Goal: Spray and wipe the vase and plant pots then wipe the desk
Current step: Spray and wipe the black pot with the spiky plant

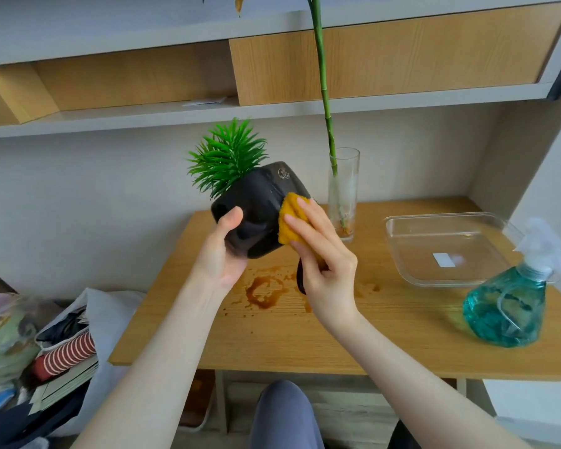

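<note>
So the pot-wiping part is in hand but there's plenty left, as far as I can tell. The left hand (222, 251) is curled around a black plant pot (259, 205) with a spiky green fake plant (225, 158), holding it tilted in the air above the middle of the desk (386, 332). The right hand (321, 254) presses a yellow cloth (290, 218) against the side of the pot, fingers wrapped over the cloth. The glass vase (344, 192) with its tall green stem (321, 59) stands near the back edge and looks cloudy or wet inside; can't say if it's been wiped. The spray bottle (512, 299) sits by the right edge, next to a clear tray (399, 251). The desk isn't wiped yet, I'd say: there's a brown spill (264, 291) right under the pot.
</note>
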